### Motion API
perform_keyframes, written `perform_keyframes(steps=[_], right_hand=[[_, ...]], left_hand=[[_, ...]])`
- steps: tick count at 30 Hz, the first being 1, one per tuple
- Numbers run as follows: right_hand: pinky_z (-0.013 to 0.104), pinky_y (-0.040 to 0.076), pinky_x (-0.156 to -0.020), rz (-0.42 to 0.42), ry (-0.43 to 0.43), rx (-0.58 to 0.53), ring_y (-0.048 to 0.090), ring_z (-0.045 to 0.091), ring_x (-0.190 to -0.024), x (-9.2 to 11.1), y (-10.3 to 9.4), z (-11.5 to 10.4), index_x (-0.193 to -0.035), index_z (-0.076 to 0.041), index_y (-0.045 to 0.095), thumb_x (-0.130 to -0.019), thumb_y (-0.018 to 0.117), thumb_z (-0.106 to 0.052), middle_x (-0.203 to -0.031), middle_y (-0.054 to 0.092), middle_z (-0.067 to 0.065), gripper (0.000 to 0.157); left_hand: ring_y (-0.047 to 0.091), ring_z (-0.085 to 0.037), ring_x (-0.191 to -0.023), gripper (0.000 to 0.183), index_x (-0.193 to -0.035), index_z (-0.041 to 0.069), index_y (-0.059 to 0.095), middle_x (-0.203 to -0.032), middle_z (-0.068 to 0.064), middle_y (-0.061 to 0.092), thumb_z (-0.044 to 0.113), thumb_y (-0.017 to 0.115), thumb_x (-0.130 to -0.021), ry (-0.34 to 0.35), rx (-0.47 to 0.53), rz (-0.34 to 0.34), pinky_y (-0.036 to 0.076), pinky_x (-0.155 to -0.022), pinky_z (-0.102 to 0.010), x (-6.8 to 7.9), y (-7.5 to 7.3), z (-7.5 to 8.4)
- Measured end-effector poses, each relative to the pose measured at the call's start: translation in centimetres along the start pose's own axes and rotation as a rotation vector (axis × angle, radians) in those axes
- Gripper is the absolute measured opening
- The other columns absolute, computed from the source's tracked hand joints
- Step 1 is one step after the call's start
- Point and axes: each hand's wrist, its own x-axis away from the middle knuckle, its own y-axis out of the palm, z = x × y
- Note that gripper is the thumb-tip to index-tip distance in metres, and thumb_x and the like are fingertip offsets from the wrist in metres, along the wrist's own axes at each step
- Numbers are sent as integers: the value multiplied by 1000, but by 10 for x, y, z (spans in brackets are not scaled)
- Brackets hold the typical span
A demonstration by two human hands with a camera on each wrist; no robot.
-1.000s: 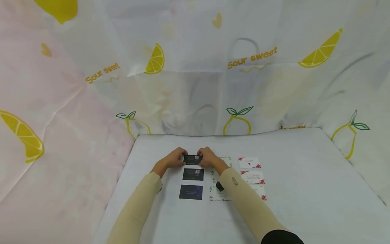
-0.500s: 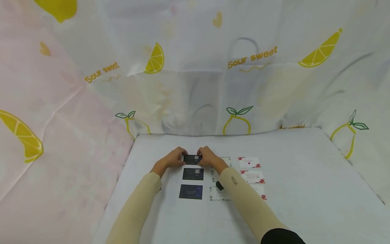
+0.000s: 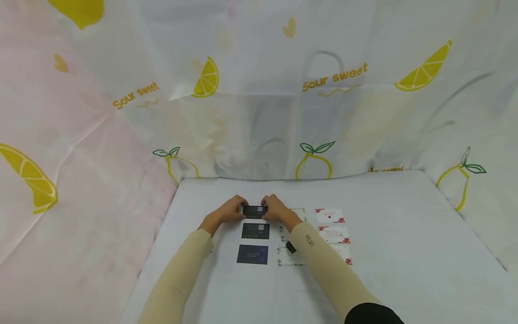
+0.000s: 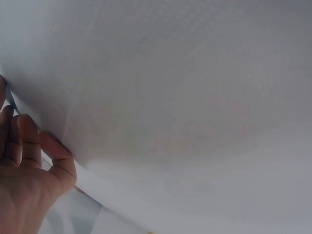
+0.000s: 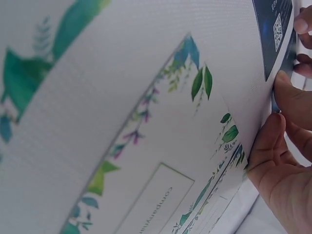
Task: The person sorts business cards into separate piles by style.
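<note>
A dark business card (image 3: 254,212) with a small QR code lies at the far end of a column of dark cards. My left hand (image 3: 231,209) pinches its left edge with curled fingers. At the opposite edge, my right hand (image 3: 279,210) holds it between thumb and fingers. Below it lie a second dark card (image 3: 255,231), also with a QR code, and a third dark card (image 3: 252,254) in bluish black. The left wrist view catches the left hand (image 4: 36,165) at its lower left, the held card mostly out of sight. From the right wrist, thumb and fingertips (image 5: 287,92) meet at the card's edge.
Leaf-bordered white cards (image 3: 283,258) form a column to the right, partly covered by the right forearm. Beyond them are white cards with red flowers (image 3: 334,234). A white cloth (image 3: 404,234) covers the table, and a lemon-print curtain (image 3: 259,112) hangs behind.
</note>
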Motion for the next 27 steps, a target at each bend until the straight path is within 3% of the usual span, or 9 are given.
perform_keyframes(steps=[9, 17, 23, 27], right_hand=[[38, 45, -102, 26, -17, 2, 56, 23, -103, 0, 0, -2, -118, -2, 62, -82, 80, -11, -113, 54, 12, 41], [39, 46, -100, 21, -8, 11, 55, 23, -100, 3, -2, -4, -115, -1, 63, -82, 75, -8, -111, 55, 13, 36], [38, 49, -91, 83, -34, 83, 53, 21, -90, 2, 6, -4, -108, 0, 63, -80, 74, -3, -101, 55, 11, 30], [38, 50, -88, 81, -24, 112, 53, 20, -90, 6, 7, -3, -111, -2, 61, -84, 75, -9, -104, 52, 12, 31]], left_hand=[[52, -19, -91, 39, -120, 3, 63, -118, -11, 59, 10, 76, -84, 10, -14, 21, 47, -86, -37, 2, -4, 2], [54, -20, -91, 39, -118, 2, 65, -115, -12, 60, 9, 77, -82, -24, -2, 38, 48, -86, -38, 2, 0, 6], [55, -20, -92, 34, -117, 1, 66, -114, -12, 62, 10, 74, -85, -24, -25, 45, 49, -86, -40, 1, 1, 8], [58, -19, -89, 31, -118, 4, 66, -112, -12, 63, 14, 71, -89, -11, -55, 47, 50, -84, -38, 1, -2, 9]])
